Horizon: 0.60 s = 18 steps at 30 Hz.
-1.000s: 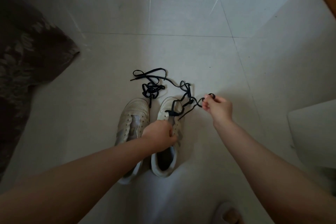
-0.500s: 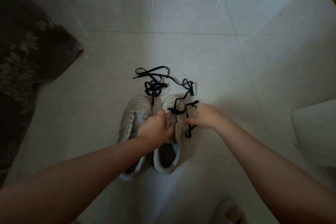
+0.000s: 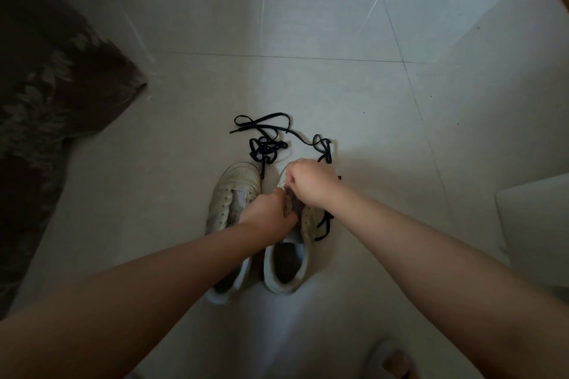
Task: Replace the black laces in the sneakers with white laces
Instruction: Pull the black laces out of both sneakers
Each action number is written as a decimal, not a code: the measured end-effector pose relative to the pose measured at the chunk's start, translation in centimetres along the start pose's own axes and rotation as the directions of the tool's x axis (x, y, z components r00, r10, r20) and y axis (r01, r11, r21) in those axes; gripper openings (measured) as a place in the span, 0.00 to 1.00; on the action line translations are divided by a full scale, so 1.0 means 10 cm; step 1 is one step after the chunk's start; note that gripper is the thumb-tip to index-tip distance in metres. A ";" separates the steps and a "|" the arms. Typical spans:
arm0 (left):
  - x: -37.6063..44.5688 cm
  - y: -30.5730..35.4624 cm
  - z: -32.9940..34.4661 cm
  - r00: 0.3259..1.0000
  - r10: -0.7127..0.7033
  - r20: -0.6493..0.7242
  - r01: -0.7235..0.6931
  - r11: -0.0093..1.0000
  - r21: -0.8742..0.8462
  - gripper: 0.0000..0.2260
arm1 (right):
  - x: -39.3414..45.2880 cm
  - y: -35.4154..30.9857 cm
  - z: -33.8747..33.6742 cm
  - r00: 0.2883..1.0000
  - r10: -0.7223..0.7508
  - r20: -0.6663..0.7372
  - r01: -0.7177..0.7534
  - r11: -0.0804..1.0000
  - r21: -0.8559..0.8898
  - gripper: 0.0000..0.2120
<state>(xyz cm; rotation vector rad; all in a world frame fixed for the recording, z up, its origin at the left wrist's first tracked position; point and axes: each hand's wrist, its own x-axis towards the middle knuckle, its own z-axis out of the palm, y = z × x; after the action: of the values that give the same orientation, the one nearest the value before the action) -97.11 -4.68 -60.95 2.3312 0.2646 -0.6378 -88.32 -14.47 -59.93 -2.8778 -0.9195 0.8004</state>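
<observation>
From the head camera we look down on a pale tiled floor (image 3: 308, 24) where two white sneakers stand side by side, toes pointing away from us. Our left hand (image 3: 268, 214) sits on the right sneaker (image 3: 286, 271) at the tongue, fingers curled round the upper's edge and gripping it. Our right hand (image 3: 312, 180) is just beyond the left hand and touching it, knuckles up, fingers bent down over the toe end of the same shoe — it seems to pinch something at the lowest eyelets, though what lies under the fingers is hidden from us, so we cannot tell for sure that it is the lace.

A black lace (image 3: 323, 224) trails out from under the right wrist, loops down the outer side of the right sneaker and lies partly on the floor. More of it shows just past the right hand's knuckles. Beyond both hands, a second black lace (image 3: 264, 144) lies in a loose tangle on the tiles, one strand reaching back to the toe of the left sneaker (image 3: 234, 191) — that shoe, beside the left hand, shows bare eyelets.

Far off to the left of the left forearm lies a dark patterned rug (image 3: 46, 95). Near the right elbow a slipper (image 3: 391, 360) peeks in
</observation>
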 end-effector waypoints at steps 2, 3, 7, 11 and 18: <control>0.00 0.01 0.00 1.000 -0.004 0.000 0.004 1.000 0.016 0.10 | 0.02 -0.05 -0.05 0.995 0.045 0.085 -0.038 0.996 -0.082 0.02; -0.01 0.02 0.00 1.000 -0.006 -0.004 0.006 0.999 0.031 0.11 | 0.02 -0.07 -0.08 0.989 0.069 0.127 -0.055 0.992 -0.112 0.03; -0.04 0.04 0.04 0.999 0.011 -0.047 -0.006 0.995 0.101 0.14 | 0.04 -0.03 -0.14 0.968 0.058 0.243 -0.050 0.998 -0.038 0.10; -0.08 0.08 0.06 0.995 0.076 -0.062 -0.056 0.958 0.281 0.12 | 0.02 0.16 -0.06 0.973 -0.015 0.230 -0.065 0.939 0.337 0.16; -0.08 0.11 0.07 0.988 0.155 -0.021 -0.124 0.861 0.492 0.10 | -0.16 0.54 0.08 0.965 0.123 0.234 -0.259 0.265 0.929 0.08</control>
<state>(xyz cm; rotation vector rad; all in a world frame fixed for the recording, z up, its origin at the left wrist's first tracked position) -97.65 -6.02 -60.35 2.8293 -0.0537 -0.6154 -86.90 -19.96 -60.76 -1.8001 0.0701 1.0409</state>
